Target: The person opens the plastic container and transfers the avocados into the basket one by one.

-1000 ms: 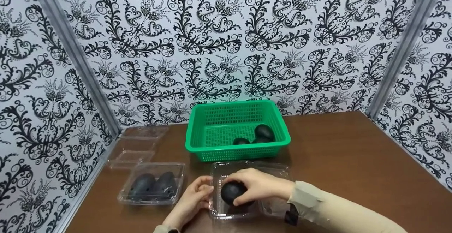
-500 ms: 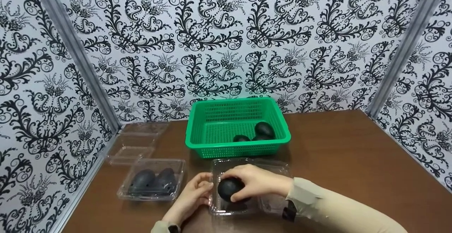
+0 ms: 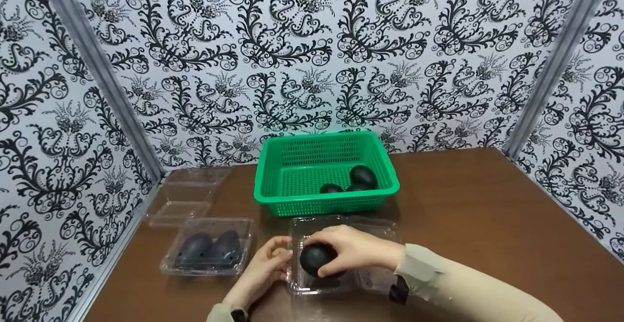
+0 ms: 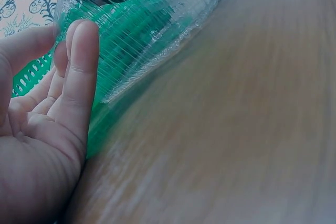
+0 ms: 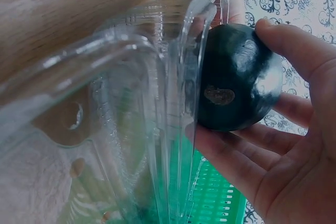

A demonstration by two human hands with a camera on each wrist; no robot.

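A clear plastic clamshell container [image 3: 321, 290] lies open in front of me, its lid [image 3: 382, 283] folded out to the right. My right hand [image 3: 353, 251] grips a dark avocado [image 3: 316, 259] from above, over the container's base. In the right wrist view the avocado [image 5: 236, 72] shows a brown stem scar; thumb and fingers curve around its sides. Whether it touches the container floor is hidden. My left hand [image 3: 265, 268] holds the container's left edge. In the left wrist view, the left thumb and fingers [image 4: 81, 66] meet at that plastic edge.
Behind the container stands a green basket [image 3: 317, 199] with several dark avocados at its right end. To the left is a closed clamshell [image 3: 207, 269] holding avocados. Another clear clamshell [image 3: 180, 210] lies open behind it. Patterned walls [image 3: 302, 92] surround the brown table [image 3: 468, 214].
My right hand has shifted slightly left with the avocado over the container. The left hand stays at the container's edge. The head view has tilted a little.
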